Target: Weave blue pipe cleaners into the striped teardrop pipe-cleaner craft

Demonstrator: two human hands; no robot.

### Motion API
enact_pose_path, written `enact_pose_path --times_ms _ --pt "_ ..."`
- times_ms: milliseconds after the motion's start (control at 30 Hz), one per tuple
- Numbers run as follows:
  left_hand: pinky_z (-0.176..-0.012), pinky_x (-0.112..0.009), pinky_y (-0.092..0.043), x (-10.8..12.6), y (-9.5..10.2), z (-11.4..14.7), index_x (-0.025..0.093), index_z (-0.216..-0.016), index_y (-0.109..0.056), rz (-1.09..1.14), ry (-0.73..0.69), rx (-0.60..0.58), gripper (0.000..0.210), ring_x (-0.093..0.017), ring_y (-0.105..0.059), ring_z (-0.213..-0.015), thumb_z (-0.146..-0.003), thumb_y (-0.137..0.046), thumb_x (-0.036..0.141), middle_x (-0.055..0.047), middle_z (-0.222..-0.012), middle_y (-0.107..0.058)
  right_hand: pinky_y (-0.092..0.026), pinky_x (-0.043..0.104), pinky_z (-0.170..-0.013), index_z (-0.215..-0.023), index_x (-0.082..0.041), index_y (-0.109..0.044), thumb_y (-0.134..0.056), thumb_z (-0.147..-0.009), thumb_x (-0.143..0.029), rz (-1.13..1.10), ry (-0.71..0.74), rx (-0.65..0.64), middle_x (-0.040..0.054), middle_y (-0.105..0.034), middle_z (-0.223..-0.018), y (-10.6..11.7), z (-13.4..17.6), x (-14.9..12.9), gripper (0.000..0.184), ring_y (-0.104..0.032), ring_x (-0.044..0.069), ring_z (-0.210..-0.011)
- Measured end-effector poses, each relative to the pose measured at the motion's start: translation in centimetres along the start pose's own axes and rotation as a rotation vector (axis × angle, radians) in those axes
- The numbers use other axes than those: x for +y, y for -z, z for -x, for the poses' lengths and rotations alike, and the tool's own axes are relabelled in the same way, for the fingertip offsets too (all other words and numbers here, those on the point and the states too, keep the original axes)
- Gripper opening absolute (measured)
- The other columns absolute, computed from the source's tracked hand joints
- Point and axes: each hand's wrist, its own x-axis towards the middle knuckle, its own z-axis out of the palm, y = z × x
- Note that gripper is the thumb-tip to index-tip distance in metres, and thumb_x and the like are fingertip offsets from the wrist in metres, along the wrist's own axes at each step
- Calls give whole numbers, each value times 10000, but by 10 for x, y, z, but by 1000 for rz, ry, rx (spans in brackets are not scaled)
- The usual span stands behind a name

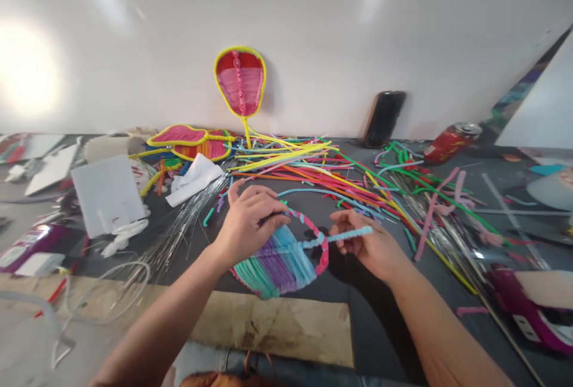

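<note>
A leaf-shaped piece of pipe cleaners [280, 264] is held above the dark table, with teal, purple and light blue rows inside a pink rim. My left hand [250, 220] is closed over its upper left edge, thumb on the rows. From its right end juts a twisted light blue pipe cleaner stem [349, 235]. My right hand [364, 240] has its fingers curled around this stem, whose tip shows over the fingers; the exact contact is partly hidden.
Loose coloured pipe cleaners [290, 163] lie behind my hands. A pink paddle shape with yellow rim [240, 82] stands against the white wall. A phone [385, 118], a red can [452, 143], and purple glue guns [528, 303] at both sides surround the work area. Brown paper [277, 327] lies in front.
</note>
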Motion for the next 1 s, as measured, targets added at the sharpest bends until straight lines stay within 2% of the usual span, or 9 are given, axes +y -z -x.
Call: enact_pose_path --times_ms 167,267,433,567,733,800,900,933,1000 --pt "-1006 -428 -267 1 7 -14 247 -832 -684 -27 -18 19 166 -196 -601 -958 -876 -557 343 5 -823 -717 -491 262 -587 -1063 -196 -587 -707 -731 -418 79 33 -185 28 -648 -834 -10 8 2 417 -594 134 -670" --pt "-1024 -443 -223 5 -2 -23 258 -833 -694 -49 -37 -34 156 -191 -603 -945 -869 -570 345 15 -850 -720 -495 278 -674 -1031 -184 -605 -780 -654 -383 149 56 -344 20 -637 -855 -18 14 4 460 -594 143 -746" --pt "-1048 -474 -181 15 -20 -32 269 -944 -686 -108 -64 -49 178 -206 -575 -1015 -875 -557 370 -3 -924 -701 -451 242 -560 -832 -162 -655 -631 -789 -497 100 34 -136 -23 -584 -625 -24 8 19 338 -536 103 -554" --pt "-1010 -447 -300 2 -19 -24 225 -1241 -515 -69 56 252 449 -260 -451 -1188 -837 -593 405 -111 -1231 -552 -460 235 -562 -887 -191 -674 -671 -770 -465 -148 107 -15 -16 -643 -666 -26 2 18 298 -585 114 -590" --pt "-975 -373 -367 -21 -20 3 229 -1182 -460 389 383 758 492 -227 -433 -1182 -765 -681 369 -86 -1236 -461 -489 220 -551 -782 -215 -672 -744 -698 -453 -410 274 234 -16 -688 -706 -31 1 3 262 -627 119 -632" --pt "-890 -334 -427 -17 -30 13 232 -1100 -491 803 510 650 440 -197 -515 -1061 -742 -709 362 -52 -1101 -524 -509 229 -570 -776 -218 -673 -742 -692 -470 -434 325 274 -10 -707 -770 -33 1 4 275 -641 128 -674" --pt "-811 -363 -482 4 -49 23 173 -1004 -554 1350 709 20 363 -223 -590 -949 -758 -692 401 -86 -980 -599 -542 275 -623 -936 -262 -680 -686 -737 -510 -357 351 263 -8 -720 -888 -36 2 13 318 -657 156 -740" --pt "-816 -370 -488 11 -55 24 161 -988 -568 1441 732 -80 345 -234 -599 -959 -771 -680 405 -98 -980 -614 -548 291 -640 -981 -273 -677 -667 -752 -517 -297 343 258 -3 -720 -914 -36 4 18 335 -661 168 -762" --pt "-828 -354 -495 20 -61 23 154 -970 -584 1541 757 -113 301 -213 -618 -940 -797 -660 388 -98 -975 -644 -552 319 -687 -1059 -276 -668 -643 -773 -515 -130 321 231 21 -717 -978 -37 7 24 373 -662 199 -831"
